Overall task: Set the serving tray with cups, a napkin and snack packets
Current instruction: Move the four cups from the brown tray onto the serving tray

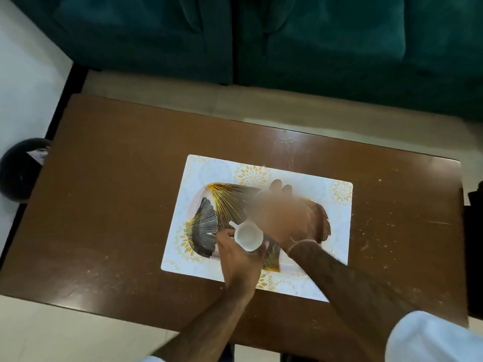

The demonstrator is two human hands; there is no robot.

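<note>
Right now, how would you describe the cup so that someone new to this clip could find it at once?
Start at the brown table, then go to the white placemat with yellow flowers, where a tray with a gold fan pattern sits. The cup is over the tray's near edge, held in the left hand. It is small, plain white and empty, with its handle pointing up-left.

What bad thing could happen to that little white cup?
The left hand holds the white cup by its side over the tray, handle free, so it might slip and chip. The right hand is blurred with motion right beside it and could bump it. The tray looks glossy, so a cup set down near its edge may slide.
</note>
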